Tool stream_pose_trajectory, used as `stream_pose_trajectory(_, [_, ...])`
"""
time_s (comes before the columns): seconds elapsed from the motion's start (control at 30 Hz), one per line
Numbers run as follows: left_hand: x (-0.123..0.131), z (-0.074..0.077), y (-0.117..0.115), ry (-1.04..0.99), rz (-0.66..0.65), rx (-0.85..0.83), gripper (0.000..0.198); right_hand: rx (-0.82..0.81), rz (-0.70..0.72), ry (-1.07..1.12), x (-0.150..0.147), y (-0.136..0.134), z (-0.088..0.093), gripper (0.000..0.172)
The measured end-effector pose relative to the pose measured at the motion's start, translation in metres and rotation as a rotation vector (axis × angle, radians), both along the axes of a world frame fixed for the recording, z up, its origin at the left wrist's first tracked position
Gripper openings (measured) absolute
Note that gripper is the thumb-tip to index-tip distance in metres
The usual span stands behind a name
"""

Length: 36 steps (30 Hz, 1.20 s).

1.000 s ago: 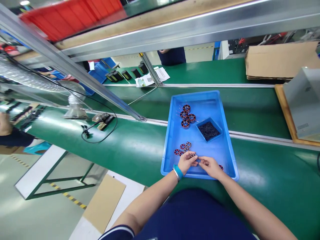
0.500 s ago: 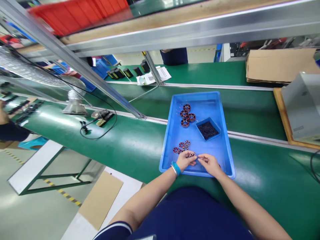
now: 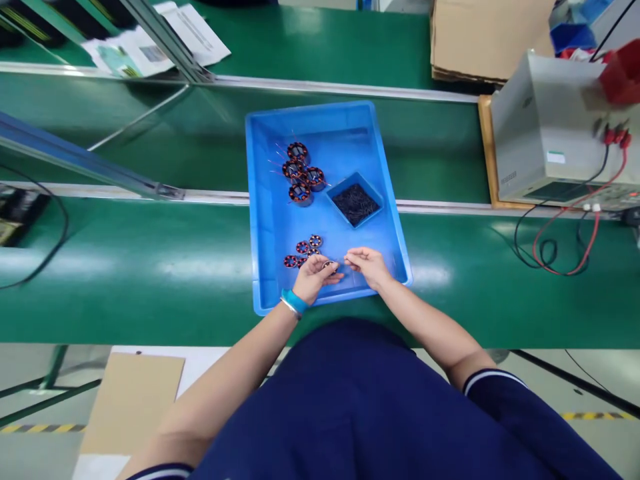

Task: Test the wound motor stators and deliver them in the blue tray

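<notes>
My left hand (image 3: 316, 277), with a teal band at the wrist, holds a small ring-shaped copper-wound coil (image 3: 330, 267) over the front of the blue tray (image 3: 254, 220). Just right of it, my right hand (image 3: 367, 265) has thumb and fingertips pinched together; what they hold is too small to name. Several small wound rings (image 3: 303, 247) lie beside my left hand. Farther back stand several larger wound coils (image 3: 300, 193) with thin wires sticking out. A small square blue container (image 3: 356, 201) filled with thin dark pieces sits right of them.
A grey instrument (image 3: 540, 127) with red and black leads stands at the right on a wooden frame. Cardboard (image 3: 490, 37) lies at the back right. A metal post (image 3: 165, 40) and papers (image 3: 195, 33) are at the back left.
The camera view has turned right and down, bringing the grey instrument into fuller view. Both hands remain close together over the tray's front, the left still holding the small ring.
</notes>
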<state>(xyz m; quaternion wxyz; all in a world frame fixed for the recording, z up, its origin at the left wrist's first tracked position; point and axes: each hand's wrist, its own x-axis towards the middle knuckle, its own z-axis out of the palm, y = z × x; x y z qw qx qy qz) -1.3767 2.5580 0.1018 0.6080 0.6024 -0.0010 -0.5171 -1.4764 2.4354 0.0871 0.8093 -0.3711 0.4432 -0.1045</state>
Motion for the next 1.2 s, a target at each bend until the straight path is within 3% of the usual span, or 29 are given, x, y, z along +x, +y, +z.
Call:
stream_pose_trajectory(0.3, [-0.002,0.000,-0.002,0.005,-0.106,-0.078,0.049,0.071,-0.088,-0.019,0.013,0.012,0.001,0.027])
stream_pose_trajectory(0.47, [-0.001,-0.002,-0.001,-0.017,-0.127,-0.088,0.046,0.028,-0.076,-0.025,0.011,0.012,0.001,0.029])
stream_pose_trajectory(0.8, [-0.002,0.000,-0.001,-0.017,-0.105,-0.075,0.048,-0.128,-0.035,0.004,0.010,0.014,-0.003,0.031])
stream_pose_trajectory(1.2, [-0.003,0.001,-0.002,-0.026,-0.102,-0.064,0.047,-0.102,-0.074,-0.005,0.010,0.015,0.000,0.029])
